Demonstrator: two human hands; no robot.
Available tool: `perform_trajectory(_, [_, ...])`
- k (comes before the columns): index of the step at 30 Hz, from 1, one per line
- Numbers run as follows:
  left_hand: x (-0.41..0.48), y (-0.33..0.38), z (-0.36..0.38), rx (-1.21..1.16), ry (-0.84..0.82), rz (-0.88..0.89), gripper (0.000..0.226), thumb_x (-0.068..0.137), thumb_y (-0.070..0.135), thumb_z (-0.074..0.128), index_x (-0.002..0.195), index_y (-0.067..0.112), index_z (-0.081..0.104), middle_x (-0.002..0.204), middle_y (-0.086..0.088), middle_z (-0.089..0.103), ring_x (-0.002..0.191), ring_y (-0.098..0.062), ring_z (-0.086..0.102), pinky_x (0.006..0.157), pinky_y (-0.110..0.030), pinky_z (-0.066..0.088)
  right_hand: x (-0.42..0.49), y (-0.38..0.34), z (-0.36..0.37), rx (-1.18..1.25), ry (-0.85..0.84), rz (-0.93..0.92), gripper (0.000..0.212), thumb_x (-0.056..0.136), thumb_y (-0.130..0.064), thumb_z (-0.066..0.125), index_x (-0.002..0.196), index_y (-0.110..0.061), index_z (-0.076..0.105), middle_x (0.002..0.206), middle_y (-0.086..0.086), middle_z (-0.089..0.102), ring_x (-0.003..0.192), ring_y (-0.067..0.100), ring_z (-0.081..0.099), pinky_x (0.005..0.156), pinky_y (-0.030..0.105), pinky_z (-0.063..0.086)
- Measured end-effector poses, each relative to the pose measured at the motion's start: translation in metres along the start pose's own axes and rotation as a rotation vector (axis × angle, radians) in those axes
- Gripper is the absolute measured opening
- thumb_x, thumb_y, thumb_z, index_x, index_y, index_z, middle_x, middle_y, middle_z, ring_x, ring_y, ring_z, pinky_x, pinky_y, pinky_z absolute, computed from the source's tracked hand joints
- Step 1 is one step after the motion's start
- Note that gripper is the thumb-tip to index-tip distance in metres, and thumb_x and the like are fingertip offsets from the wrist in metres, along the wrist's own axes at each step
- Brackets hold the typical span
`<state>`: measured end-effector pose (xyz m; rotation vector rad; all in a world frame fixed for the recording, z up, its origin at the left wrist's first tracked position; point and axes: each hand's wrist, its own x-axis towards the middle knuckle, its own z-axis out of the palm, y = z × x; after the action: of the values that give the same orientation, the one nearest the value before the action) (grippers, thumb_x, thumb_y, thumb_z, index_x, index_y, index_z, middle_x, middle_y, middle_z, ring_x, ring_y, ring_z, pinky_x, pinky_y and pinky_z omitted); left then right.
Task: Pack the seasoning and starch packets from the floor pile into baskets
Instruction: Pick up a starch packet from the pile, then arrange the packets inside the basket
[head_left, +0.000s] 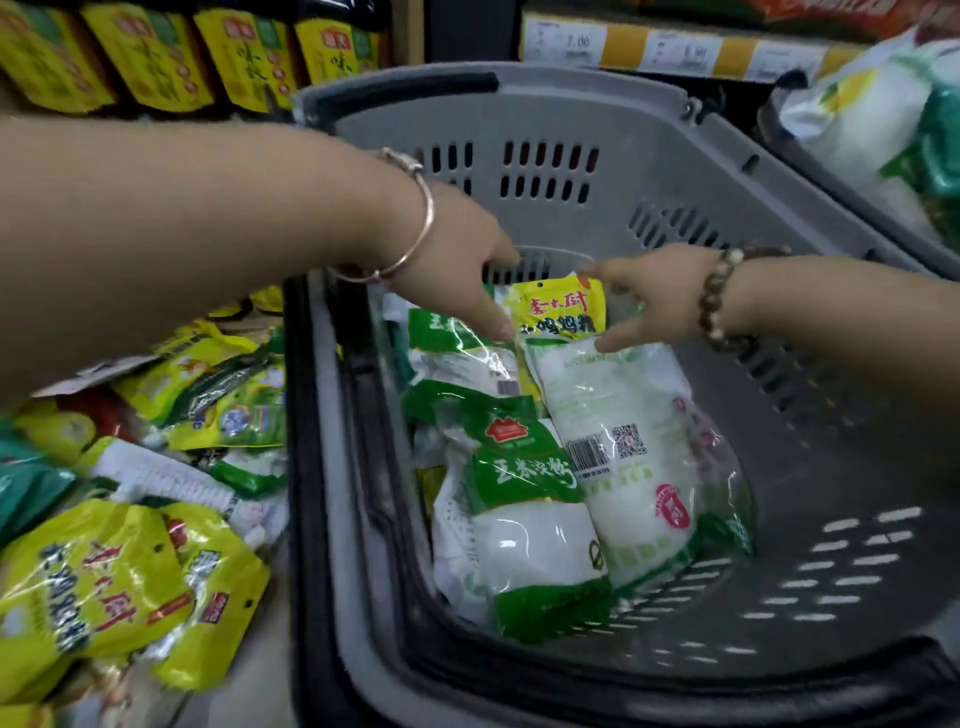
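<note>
Head view: the packing is partly done, as I judge it. The grey basket already holds several packets along its left side, while its right half shows bare floor. The floor pile, out to the left of the left forearm, still holds many yellow and green packets, so most of the work looks to be left. A second basket, beyond the right wrist, also carries packets.

Both arms reach over the rim into the basket. The left hand points down with its fingers straight and together, the tips touching a green-topped starch packet; it clasps nothing. The right hand is spread, thumb lifted apart from the fingers, whose tips rest on the top edge of a white starch packet; nothing is plainly pinched. A yellow seasoning packet stands between the two hands, just beside both sets of fingertips. Nearer the wearer than both hands lies another starch packet with a green label.
</note>
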<state>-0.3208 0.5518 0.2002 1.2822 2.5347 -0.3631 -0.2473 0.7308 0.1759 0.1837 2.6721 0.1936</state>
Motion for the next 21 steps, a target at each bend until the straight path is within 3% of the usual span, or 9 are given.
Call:
perform_trajectory(3, [-0.046, -0.029, -0.018, -0.162, 0.314, -0.069, 0.076, 0.075, 0.071, 0.041, 0.140, 0.031, 0.040, 0.140, 0.000, 0.048, 0.122, -0.024, 0.048, 0.097, -0.034, 0.040, -0.013, -0.026, -0.031, 0.150, 0.217, -0.050, 0.084, 0.081, -0.055, 0.058, 0.149, -0.026, 0.019, 0.145, 0.005, 0.042, 0.127, 0.024, 0.045, 0.103, 0.033, 0.036])
perform_trajectory(6, [-0.090, -0.054, -0.005, -0.310, 0.490, -0.097, 0.077, 0.071, 0.076, 0.037, 0.134, 0.032, 0.045, 0.131, 0.003, 0.055, 0.114, -0.021, 0.054, 0.092, -0.034, 0.046, -0.027, -0.068, -0.059, 0.264, 0.402, -0.141, 0.079, 0.081, -0.053, 0.057, 0.147, -0.027, 0.024, 0.146, 0.001, 0.040, 0.129, 0.019, 0.042, 0.103, 0.029, 0.034])
perform_trajectory(9, [-0.134, -0.081, 0.005, -0.376, 0.622, -0.143, 0.074, 0.066, 0.068, 0.039, 0.131, 0.033, 0.049, 0.126, 0.007, 0.058, 0.113, -0.015, 0.053, 0.087, -0.028, 0.041, -0.042, -0.122, -0.084, 0.351, 0.499, -0.249, 0.075, 0.079, -0.051, 0.055, 0.145, -0.027, 0.029, 0.145, -0.002, 0.041, 0.131, 0.015, 0.041, 0.103, 0.027, 0.032])
perform_trajectory(13, [-0.195, -0.112, 0.042, -0.416, 0.668, -0.167, 0.073, 0.063, 0.075, 0.035, 0.129, 0.047, 0.045, 0.129, 0.013, 0.057, 0.116, -0.009, 0.051, 0.090, -0.024, 0.039, -0.059, -0.194, -0.099, 0.329, 0.491, -0.410, 0.081, 0.071, -0.055, 0.050, 0.145, -0.031, 0.028, 0.142, -0.004, 0.044, 0.127, 0.013, 0.043, 0.099, 0.026, 0.035])
perform_trajectory(16, [-0.231, -0.134, 0.081, -0.370, 0.619, -0.291, 0.088, 0.060, 0.077, 0.027, 0.133, 0.033, 0.047, 0.132, 0.007, 0.055, 0.119, -0.015, 0.052, 0.095, -0.029, 0.041, -0.061, -0.239, -0.096, 0.306, 0.470, -0.461, 0.077, 0.073, -0.053, 0.052, 0.143, -0.030, 0.032, 0.141, -0.004, 0.045, 0.128, 0.012, 0.041, 0.098, 0.023, 0.032])
perform_trajectory(21, [-0.275, -0.160, 0.151, -0.456, 0.556, -0.435, 0.090, 0.060, 0.079, 0.026, 0.134, 0.033, 0.046, 0.134, 0.007, 0.051, 0.119, -0.016, 0.050, 0.095, -0.033, 0.042, -0.048, -0.313, -0.072, 0.404, 0.423, -0.490, 0.060, 0.080, -0.042, 0.061, 0.136, -0.026, 0.044, 0.132, 0.000, 0.054, 0.123, 0.015, 0.048, 0.100, 0.028, 0.038])
